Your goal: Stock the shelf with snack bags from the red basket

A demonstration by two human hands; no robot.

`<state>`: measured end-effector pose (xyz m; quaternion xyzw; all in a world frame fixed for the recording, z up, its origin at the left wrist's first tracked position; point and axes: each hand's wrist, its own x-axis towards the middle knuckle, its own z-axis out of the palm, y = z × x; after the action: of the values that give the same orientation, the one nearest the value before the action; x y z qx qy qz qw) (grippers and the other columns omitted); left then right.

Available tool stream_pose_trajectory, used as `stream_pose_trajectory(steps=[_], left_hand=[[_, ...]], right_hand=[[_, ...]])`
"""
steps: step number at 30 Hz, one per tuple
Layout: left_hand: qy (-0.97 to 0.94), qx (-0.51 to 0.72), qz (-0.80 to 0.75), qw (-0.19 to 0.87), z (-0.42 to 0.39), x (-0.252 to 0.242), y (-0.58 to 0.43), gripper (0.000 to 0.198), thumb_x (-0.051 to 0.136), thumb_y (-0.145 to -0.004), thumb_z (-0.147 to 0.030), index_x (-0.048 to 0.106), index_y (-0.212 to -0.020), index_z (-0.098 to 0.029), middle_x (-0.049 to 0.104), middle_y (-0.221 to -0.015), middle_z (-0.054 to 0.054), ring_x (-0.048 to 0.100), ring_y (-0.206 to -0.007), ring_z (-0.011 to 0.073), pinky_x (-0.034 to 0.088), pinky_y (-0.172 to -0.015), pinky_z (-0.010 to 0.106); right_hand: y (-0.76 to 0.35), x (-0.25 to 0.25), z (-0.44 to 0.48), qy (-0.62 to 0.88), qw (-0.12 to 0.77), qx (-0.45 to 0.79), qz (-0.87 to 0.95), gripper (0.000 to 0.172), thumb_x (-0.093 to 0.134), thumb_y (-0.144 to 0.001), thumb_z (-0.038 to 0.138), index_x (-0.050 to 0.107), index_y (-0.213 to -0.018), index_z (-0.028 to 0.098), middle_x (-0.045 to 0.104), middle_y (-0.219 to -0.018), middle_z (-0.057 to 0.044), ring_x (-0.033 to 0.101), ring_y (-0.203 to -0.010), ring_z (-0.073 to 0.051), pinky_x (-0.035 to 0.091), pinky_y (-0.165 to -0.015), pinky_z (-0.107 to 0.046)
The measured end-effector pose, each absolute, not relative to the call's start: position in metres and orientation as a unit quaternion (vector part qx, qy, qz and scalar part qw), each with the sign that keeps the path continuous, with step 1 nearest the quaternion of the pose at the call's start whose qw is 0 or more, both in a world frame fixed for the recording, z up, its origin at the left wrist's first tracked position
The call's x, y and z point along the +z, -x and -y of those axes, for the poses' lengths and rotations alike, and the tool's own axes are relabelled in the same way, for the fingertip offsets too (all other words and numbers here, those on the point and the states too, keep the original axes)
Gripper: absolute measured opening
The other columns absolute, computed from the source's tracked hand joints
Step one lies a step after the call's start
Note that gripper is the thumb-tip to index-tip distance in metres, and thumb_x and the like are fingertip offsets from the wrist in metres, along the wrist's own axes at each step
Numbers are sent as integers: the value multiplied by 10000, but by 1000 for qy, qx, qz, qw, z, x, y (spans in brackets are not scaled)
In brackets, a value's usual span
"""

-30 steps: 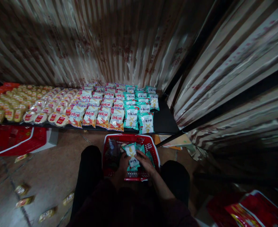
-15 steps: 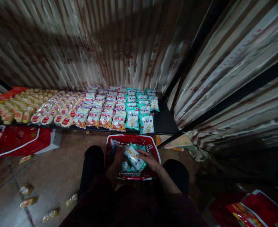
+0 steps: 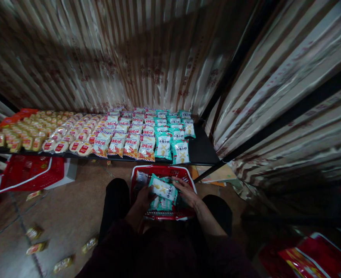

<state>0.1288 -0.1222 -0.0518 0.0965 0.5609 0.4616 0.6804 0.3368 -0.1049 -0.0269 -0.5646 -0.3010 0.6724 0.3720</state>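
A teal-and-white snack bag (image 3: 162, 189) lies nearly level over the red basket (image 3: 190, 181) between my knees. My left hand (image 3: 144, 197) is closed on the bag's left end, its fingertips partly hidden. At the right end, my right hand (image 3: 187, 194) has its fingers along the bag's upper corner, with the thumb out of clear sight. Beneath it in the basket are more teal bags (image 3: 161, 204), and a clear-wrapped packet (image 3: 141, 177) sits at the basket's back left.
On the black shelf (image 3: 202, 144) ahead stand rows of teal bags (image 3: 180, 151), orange-and-white bags (image 3: 132, 144), round packets (image 3: 61, 146) and small yellow packets (image 3: 15, 144). Another red basket (image 3: 25, 173) is at left. Several yellow packets (image 3: 62, 264) lie on the floor. A slanted post (image 3: 209, 172) stands at right.
The snack bag has turned from steeply slanted to nearly level and shifted slightly left. My right hand's fingers have moved up towards its upper right corner. The view has shifted slightly.
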Motion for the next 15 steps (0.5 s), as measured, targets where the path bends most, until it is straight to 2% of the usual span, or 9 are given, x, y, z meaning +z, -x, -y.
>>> stream_pose_trajectory(steps=[4, 8, 11, 15], left_hand=[[-31, 483, -553, 678, 127, -53, -130, 168, 718, -729, -202, 556, -773, -196, 661, -865, 43, 656, -926, 200, 573, -753, 294], [0, 487, -537, 689, 133, -49, -134, 152, 691, -739, -155, 551, -778, -199, 665, -877, 35, 655, -921, 189, 571, -784, 306], [13, 466, -525, 712, 139, -44, -136, 146, 668, -727, -121, 579, -820, -190, 683, -869, 30, 669, -850, 176, 566, -754, 304], [9, 438, -537, 721, 143, -39, -136, 51, 622, -735, -153, 602, -781, -162, 672, -719, 38, 655, -666, 160, 533, -627, 270]], right_hand=[[-333, -34, 113, 560, 376, 687, 269, 516, 826, -616, 393, 648, -1079, 251, 701, -1014, -35, 657, -976, -197, 540, -834, -331], [-325, -38, 118, 533, 384, 705, 268, 447, 821, -629, 328, 657, -1037, 250, 707, -1015, -37, 667, -970, -197, 551, -851, -329], [-321, -40, 116, 557, 402, 677, 264, 426, 802, -636, 322, 663, -1034, 264, 721, -981, -22, 679, -883, -171, 559, -751, -266], [-324, -40, 112, 579, 411, 654, 261, 401, 808, -619, 323, 686, -995, 256, 730, -878, 0, 650, -711, -120, 495, -568, -185]])
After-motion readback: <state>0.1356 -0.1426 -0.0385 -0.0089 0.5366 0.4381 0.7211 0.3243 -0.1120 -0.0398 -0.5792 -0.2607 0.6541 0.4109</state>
